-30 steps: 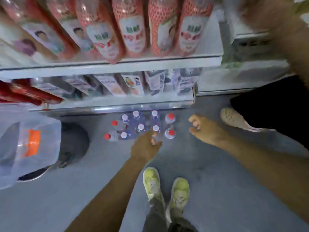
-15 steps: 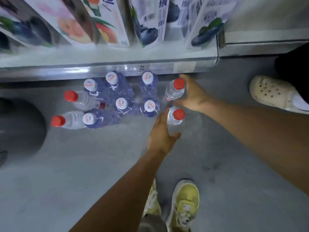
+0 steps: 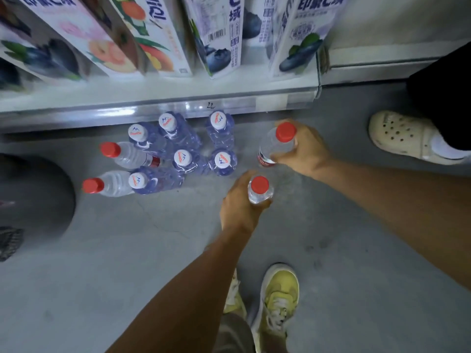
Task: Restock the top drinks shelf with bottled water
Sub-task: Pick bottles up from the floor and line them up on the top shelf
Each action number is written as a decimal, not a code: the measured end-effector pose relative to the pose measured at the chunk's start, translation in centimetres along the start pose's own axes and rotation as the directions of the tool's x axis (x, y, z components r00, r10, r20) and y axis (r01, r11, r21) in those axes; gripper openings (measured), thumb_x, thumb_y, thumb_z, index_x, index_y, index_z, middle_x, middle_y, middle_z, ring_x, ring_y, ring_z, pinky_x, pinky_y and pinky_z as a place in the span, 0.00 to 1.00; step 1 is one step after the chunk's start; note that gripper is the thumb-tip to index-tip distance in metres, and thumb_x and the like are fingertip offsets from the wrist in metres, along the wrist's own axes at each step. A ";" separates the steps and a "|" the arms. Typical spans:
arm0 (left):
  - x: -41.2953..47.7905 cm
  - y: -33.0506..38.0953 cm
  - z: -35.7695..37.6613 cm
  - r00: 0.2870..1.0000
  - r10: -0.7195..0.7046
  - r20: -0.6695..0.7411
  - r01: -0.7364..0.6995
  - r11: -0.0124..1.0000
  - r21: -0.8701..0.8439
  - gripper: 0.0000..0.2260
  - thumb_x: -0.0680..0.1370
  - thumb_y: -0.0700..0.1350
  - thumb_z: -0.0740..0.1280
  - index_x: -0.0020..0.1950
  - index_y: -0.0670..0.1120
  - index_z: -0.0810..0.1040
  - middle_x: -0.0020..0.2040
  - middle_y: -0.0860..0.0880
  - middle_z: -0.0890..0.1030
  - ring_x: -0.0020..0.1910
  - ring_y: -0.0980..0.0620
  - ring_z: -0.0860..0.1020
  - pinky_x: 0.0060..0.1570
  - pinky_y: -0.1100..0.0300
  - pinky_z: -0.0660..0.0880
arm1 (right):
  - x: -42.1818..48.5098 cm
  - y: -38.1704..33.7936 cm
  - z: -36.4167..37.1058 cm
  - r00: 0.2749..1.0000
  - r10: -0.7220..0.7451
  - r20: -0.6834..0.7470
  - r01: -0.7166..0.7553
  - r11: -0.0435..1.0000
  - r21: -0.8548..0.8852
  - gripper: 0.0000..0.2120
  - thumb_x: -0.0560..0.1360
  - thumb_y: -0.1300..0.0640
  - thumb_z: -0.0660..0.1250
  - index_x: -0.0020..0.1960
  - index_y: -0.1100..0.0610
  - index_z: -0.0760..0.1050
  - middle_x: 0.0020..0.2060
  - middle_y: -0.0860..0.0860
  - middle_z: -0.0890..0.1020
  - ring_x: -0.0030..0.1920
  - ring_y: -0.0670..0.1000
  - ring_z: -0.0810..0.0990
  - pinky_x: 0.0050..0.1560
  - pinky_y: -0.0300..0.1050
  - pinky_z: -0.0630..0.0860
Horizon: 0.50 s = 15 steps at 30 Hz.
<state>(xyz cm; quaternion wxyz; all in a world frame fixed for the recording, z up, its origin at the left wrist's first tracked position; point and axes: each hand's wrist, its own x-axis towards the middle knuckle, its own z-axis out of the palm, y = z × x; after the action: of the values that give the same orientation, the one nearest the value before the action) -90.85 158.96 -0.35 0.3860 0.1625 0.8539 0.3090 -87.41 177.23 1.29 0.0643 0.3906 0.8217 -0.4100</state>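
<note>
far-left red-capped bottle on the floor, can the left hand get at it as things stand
Probably not: the left hand grips a red-capped bottle of its own, so it has no free grip. Otherwise the bare floor on the near side of the far-left bottle leaves the way free.

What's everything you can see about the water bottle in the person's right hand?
The water bottle is small and clear plastic, with a red screw cap and a red label band lower down. It leans, cap up towards the camera. The right hand grips it from the right, fingers curled round its body. It touches neither the grouped bottles on the floor nor the second bottle in the left hand. Whether its base rests on the floor is unclear.
</note>
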 end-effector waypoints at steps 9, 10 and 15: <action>-8.8 6.5 -10.4 0.999 0.013 0.034 -0.007 0.987 -0.160 0.24 0.64 0.49 0.82 0.57 0.50 0.79 0.50 0.53 0.84 0.50 0.53 0.82 0.51 0.62 0.74 | -10.0 -8.8 -9.1 0.992 -0.050 0.120 0.057 0.997 -0.050 0.24 0.62 0.52 0.79 0.56 0.51 0.77 0.48 0.47 0.84 0.49 0.50 0.82 0.53 0.49 0.79; -9.7 7.5 -12.1 0.999 0.010 0.043 -0.002 0.983 -0.183 0.24 0.64 0.49 0.82 0.57 0.50 0.79 0.51 0.54 0.84 0.49 0.56 0.82 0.51 0.64 0.74 | -11.1 -10.3 -10.3 0.990 -0.058 0.131 0.064 0.997 -0.037 0.22 0.64 0.51 0.79 0.56 0.50 0.78 0.49 0.47 0.84 0.49 0.49 0.82 0.54 0.48 0.79; -14.6 14.5 -21.1 0.996 0.013 0.085 0.018 0.936 -0.353 0.15 0.72 0.35 0.75 0.57 0.46 0.78 0.52 0.50 0.83 0.47 0.62 0.81 0.48 0.71 0.75 | -16.2 -18.7 -17.3 0.979 -0.123 0.164 0.113 0.991 0.072 0.19 0.65 0.49 0.78 0.55 0.47 0.79 0.47 0.43 0.84 0.49 0.44 0.83 0.54 0.47 0.79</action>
<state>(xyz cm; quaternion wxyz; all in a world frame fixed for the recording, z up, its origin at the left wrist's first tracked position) -96.82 153.93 28.07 0.4457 0.1028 0.7673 0.4495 -85.61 173.54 31.21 0.0968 0.3069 0.8219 -0.4699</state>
